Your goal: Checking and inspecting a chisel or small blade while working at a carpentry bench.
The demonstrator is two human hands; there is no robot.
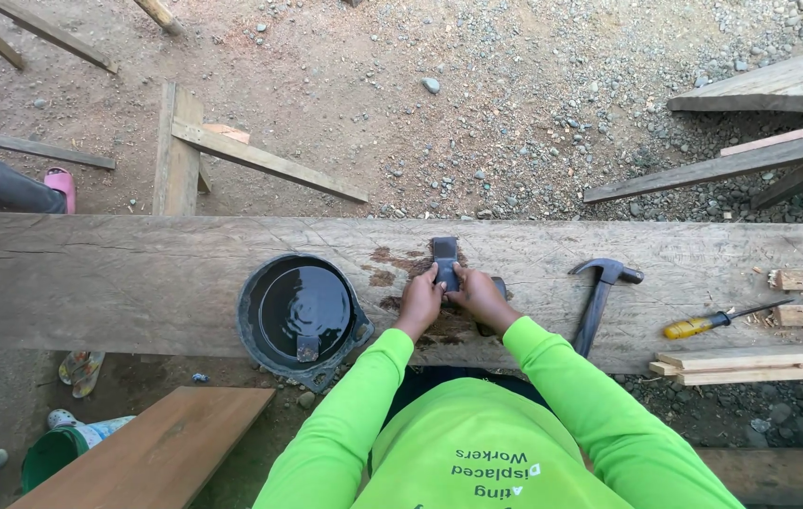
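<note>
A small dark flat metal blade (pixel 445 256) lies on a wide weathered wooden beam (pixel 138 273), on a wet dark patch. My left hand (pixel 419 300) and my right hand (pixel 479 297) both press on its near end, fingers close together. Both arms wear bright green sleeves. A dark block partly shows under my right hand. Left of my hands a black round basin (pixel 300 313) of dark water sits on the beam's near edge, with a small block in it.
A black claw hammer (pixel 599 294) and a yellow-handled screwdriver (pixel 717 320) lie on the beam to the right, beside short wood strips (pixel 750 366). A brown board (pixel 152 452) and green bucket (pixel 48 454) sit below left. Another person's leg and pink sandal (pixel 60 185) show at far left.
</note>
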